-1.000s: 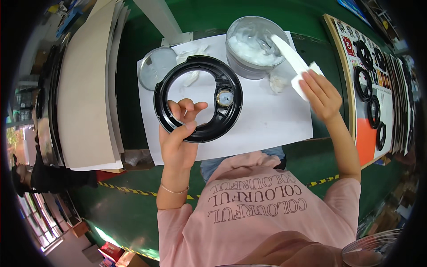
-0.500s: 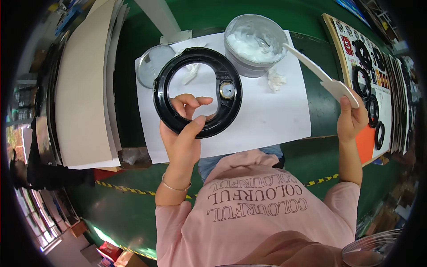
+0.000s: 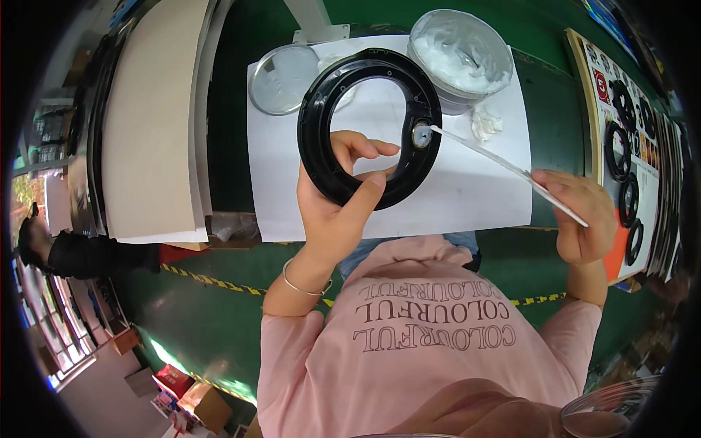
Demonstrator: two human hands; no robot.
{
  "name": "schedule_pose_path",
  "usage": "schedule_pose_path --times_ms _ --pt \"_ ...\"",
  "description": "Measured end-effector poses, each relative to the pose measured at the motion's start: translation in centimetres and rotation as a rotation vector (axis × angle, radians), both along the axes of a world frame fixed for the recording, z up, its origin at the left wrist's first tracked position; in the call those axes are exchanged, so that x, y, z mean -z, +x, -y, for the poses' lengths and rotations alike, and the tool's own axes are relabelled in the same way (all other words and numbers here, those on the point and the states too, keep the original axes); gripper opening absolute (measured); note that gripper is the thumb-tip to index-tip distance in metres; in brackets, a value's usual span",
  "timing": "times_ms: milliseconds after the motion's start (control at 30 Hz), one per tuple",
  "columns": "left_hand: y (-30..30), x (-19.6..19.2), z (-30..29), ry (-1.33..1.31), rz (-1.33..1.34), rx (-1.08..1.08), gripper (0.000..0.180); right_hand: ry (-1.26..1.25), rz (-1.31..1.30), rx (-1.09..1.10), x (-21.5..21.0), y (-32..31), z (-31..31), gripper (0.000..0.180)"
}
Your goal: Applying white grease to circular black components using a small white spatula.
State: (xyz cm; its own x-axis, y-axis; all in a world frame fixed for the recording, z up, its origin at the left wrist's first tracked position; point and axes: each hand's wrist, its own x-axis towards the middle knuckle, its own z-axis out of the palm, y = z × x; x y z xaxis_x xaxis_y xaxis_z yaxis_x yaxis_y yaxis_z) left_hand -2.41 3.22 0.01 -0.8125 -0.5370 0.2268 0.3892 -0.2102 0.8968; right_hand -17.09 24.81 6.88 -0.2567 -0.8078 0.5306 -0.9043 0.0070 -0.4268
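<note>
My left hand (image 3: 339,193) grips a black plastic ring (image 3: 319,139) by its lower left rim, thumb in front and fingers through the opening. On the ring's right side sits a small round metal-edged socket (image 3: 423,135) with pale paste in it. A long white spatula (image 3: 504,164) is pinched in my right hand (image 3: 584,215), and its narrow tip touches the socket or lies just over it. Behind the ring stands a clear tub (image 3: 451,93) of white grease (image 3: 456,51). Its round lid (image 3: 281,80) lies to the left.
White paper (image 3: 475,197) covers the green table (image 3: 544,124). A crumpled tissue (image 3: 485,124) lies by the tub. Large boards (image 3: 157,124) stand at the left; a display board (image 3: 617,87) with black rings is at the right. A person in black (image 3: 95,254) is far left.
The spatula has swung from beside the tub to the ring's socket, its flat side turned edge-on. My right hand has lowered. The whole view has shifted, so the table sits further right and up.
</note>
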Motion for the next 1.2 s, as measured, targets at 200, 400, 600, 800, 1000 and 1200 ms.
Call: schedule_pose_path --times_ms 200,400,600,800,1000,1200 --pt "-0.1 -0.3 -0.2 -0.035 0.027 -0.014 0.023 0.038 -0.068 -0.015 -0.4 0.2 0.5 0.014" --pt "0.0 -0.1 -0.2 -0.064 0.013 -0.016 0.024 0.042 -0.115 -0.049 -0.6 -0.1 1.0 0.014" --pt "-0.1 -0.5 -0.4 -0.120 0.015 -0.034 0.023 0.054 -0.114 -0.046 -0.6 -0.2 1.0 0.015" --pt "-0.2 -1.0 -0.7 -0.266 0.030 -0.067 0.022 0.142 0.012 0.060 -0.7 0.0 0.4 0.014" --pt "-0.4 -0.6 -1.0 -0.326 -0.036 -0.078 0.023 0.093 0.583 0.309 1.4 0.0 -0.5 0.016" --pt "-0.5 0.0 -1.0 -0.360 -0.024 -0.074 0.025 -0.108 1.159 0.328 4.5 -0.3 0.2 0.022"
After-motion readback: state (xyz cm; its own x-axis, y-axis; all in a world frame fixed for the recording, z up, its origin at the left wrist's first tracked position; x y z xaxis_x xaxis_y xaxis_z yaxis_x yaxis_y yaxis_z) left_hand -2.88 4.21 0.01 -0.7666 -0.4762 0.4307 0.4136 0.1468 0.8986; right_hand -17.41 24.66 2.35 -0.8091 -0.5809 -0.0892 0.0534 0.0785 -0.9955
